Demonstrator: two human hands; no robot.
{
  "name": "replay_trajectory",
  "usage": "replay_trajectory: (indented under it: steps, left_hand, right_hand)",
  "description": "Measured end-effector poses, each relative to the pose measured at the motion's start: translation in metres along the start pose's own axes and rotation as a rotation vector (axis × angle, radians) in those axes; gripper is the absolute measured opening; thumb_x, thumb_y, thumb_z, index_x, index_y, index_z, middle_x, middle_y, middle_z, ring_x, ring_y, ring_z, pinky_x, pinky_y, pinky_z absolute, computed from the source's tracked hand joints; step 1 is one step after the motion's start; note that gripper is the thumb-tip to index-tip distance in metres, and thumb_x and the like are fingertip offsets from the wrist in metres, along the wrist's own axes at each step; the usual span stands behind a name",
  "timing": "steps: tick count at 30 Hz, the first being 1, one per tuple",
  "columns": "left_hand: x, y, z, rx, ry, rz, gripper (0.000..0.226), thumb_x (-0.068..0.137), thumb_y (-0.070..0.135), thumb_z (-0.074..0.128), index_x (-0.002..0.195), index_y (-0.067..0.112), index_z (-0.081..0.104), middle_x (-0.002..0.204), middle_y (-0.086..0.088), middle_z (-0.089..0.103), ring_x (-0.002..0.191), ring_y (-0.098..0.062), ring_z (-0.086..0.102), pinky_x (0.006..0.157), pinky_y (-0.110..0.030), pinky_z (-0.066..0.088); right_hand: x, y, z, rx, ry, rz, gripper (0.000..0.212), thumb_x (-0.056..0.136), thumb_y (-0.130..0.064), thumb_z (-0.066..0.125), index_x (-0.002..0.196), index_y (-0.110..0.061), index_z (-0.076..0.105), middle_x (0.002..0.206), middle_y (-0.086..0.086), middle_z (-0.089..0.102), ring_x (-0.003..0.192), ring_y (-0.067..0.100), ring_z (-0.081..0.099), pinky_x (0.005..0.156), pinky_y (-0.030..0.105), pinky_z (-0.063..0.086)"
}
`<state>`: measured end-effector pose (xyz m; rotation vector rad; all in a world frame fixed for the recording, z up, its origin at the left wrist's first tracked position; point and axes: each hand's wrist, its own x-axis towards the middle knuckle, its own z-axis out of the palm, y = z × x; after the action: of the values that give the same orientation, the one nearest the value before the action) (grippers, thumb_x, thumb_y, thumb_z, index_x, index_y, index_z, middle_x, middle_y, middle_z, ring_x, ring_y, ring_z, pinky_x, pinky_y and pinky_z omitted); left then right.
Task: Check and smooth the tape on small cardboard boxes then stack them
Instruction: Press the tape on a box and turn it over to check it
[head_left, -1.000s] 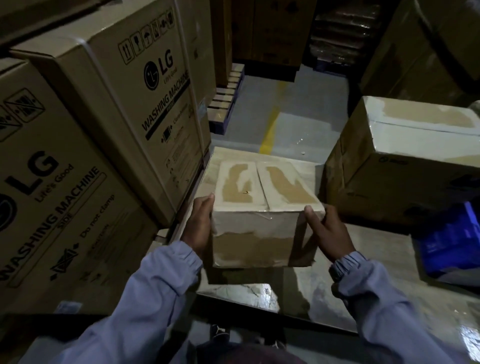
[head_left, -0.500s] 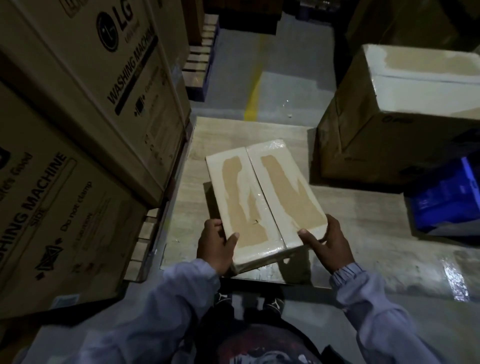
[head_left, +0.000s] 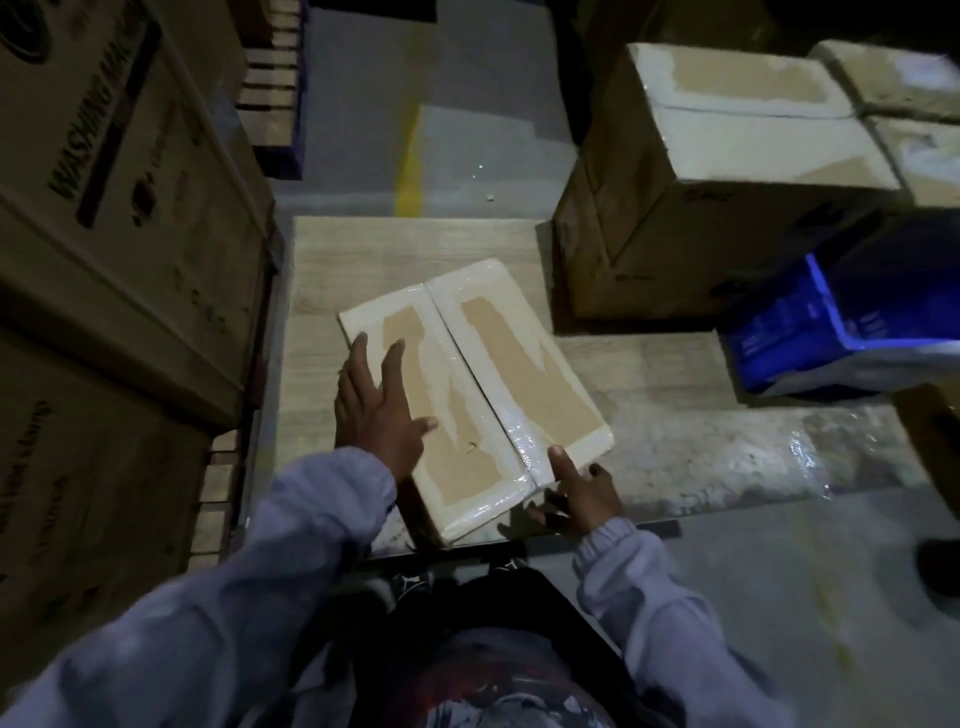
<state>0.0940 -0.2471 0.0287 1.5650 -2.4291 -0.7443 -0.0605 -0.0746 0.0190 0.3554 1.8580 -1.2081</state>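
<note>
While the small box (head_left: 519, 364) sits skewed on the wooden board (head_left: 389, 249), between washing-machine cartons (head_left: 130, 182) and a bigger taped box (head_left: 727, 156), left hand (head_left: 379, 415) lies flat on its left flap, fingers straight, spread, holding nothing. Right hand (head_left: 582, 493) at near corner: index finger on the taped seam (head_left: 480, 379), other fingers seemingly curled; grip unclear.

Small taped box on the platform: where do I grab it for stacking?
Probably the two long side walls, coming from left and right: the box lies flat, its taped top offers no handle, and both walls stand apart from other boxes.
</note>
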Motion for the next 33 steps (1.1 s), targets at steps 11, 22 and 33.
replay_trajectory:
  steps: [11,22,33]
  left_hand:
    - [0.083,-0.003,-0.01,0.282,-0.195,0.308,0.126,0.058,0.06,0.083,0.148,0.045,-0.004,0.159,-0.005,-0.022,0.148,-0.032,-0.007,0.118,-0.052,0.013]
    - [0.129,0.006,-0.021,0.565,-0.443,0.334,0.135,0.037,0.095,0.058,0.138,0.058,-0.023,0.157,-0.008,-0.009,0.14,-0.042,0.012,0.11,-0.058,0.019]
    - [0.099,0.003,-0.021,0.437,-0.343,0.112,0.132,0.034,0.1,0.051,0.142,0.058,-0.013,0.154,-0.007,0.004,0.129,-0.039,0.026,0.103,-0.056,0.027]
  right_hand:
    - [-0.018,0.002,0.014,-0.054,-0.295,0.072,0.018,0.089,-0.019,0.068,0.103,-0.01,0.061,0.09,0.01,0.068,0.08,0.028,0.067,0.058,0.039,0.058]
    - [-0.001,0.005,0.011,-0.085,-0.307,-0.097,0.019,0.087,-0.009,0.07,0.096,0.007,0.064,0.065,0.014,0.066,0.051,0.024,0.059,0.046,0.028,0.05]
    - [0.035,-0.029,-0.004,-0.208,-0.239,-0.186,0.027,0.08,-0.011,0.077,0.104,-0.01,0.064,0.082,0.001,0.07,0.068,0.012,0.066,0.053,0.022,0.052]
